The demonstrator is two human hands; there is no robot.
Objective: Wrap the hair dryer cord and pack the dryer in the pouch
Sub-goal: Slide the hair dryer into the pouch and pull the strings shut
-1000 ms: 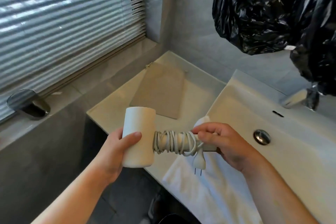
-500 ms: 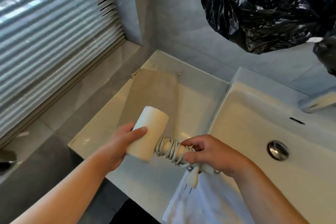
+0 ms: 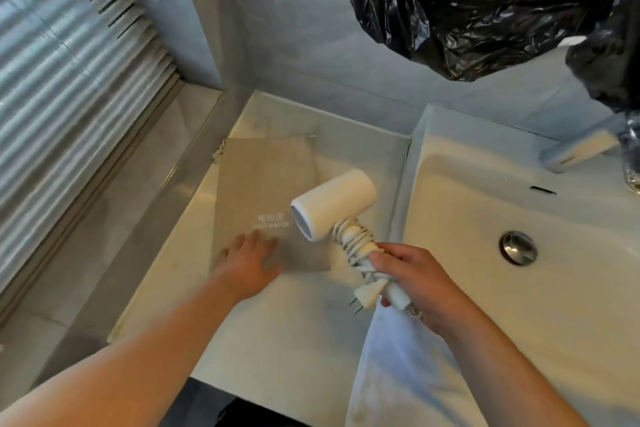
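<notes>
A white hair dryer (image 3: 334, 208) hangs over the counter, its white cord (image 3: 353, 239) wound round the handle and the plug (image 3: 367, 295) sticking out near the handle's end. My right hand (image 3: 412, 281) grips the handle's lower end over the wound cord. A flat beige fabric pouch (image 3: 263, 191) with pale lettering lies on the white counter (image 3: 298, 322), its drawstring end toward the wall. My left hand (image 3: 249, 263) rests flat with spread fingers on the pouch's near edge.
A white sink basin (image 3: 485, 288) with a metal drain (image 3: 518, 248) lies to the right, a tap (image 3: 581, 149) above it. A white towel (image 3: 408, 367) hangs over the counter's front edge. Black plastic bags (image 3: 485, 0) hang at the top right. Window blinds (image 3: 69, 80) fill the left.
My left hand has let go of the dryer's barrel and moved down onto the pouch. My right hand alone now holds the dryer, shifted right above the counter.
</notes>
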